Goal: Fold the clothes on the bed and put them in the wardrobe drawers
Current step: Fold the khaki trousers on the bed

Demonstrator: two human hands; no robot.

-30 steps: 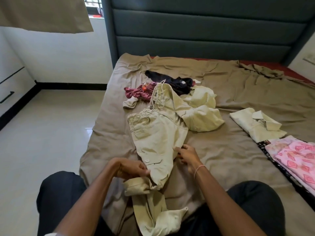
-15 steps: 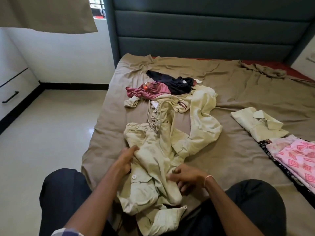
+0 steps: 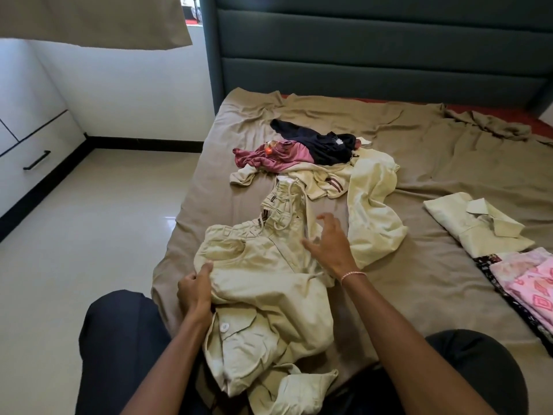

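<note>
**Trousers in hand at the near edge of the bed**

Cream trousers [image 3: 269, 283] are lying crumpled on the bed [image 3: 419, 163], at its near edge, between the person's knees [image 3: 119, 330]. The legs are bunching toward the camera. The drawstring waistband is pointing toward the headboard [image 3: 374, 40]. A white button [image 3: 223, 326] is showing on a pocket flap low on the heap.

Left hand [image 3: 194, 290] is gripping the trousers at their left side, fingers curled round a fold of cloth just below the hip pocket. Right hand [image 3: 329, 247] is hovering over the waistband end, fingers spread and loosely bent, holding nothing. Whether its fingertips are touching the cloth cannot be told. A pink bracelet [image 3: 353, 274] is sitting on that wrist.

Beyond the trousers, unfolded clothes are lying heaped mid-bed:
- a dark garment [image 3: 323, 145] is lying farthest off;
- a maroon garment [image 3: 278, 157] is touching it on the left;
- a cream top [image 3: 371, 211] is sprawling to the right, its near end just beside the right hand.

Well apart, at the right, a folded shirt [image 3: 475, 229] is lying flat with its collar up. Nearer the camera a pink cloth [image 3: 529, 286] is lying folded.

Off the bed at far left, a white drawer [image 3: 39, 151] with a black handle [image 3: 36, 160] is sitting closed above the pale floor [image 3: 89, 235].
</note>
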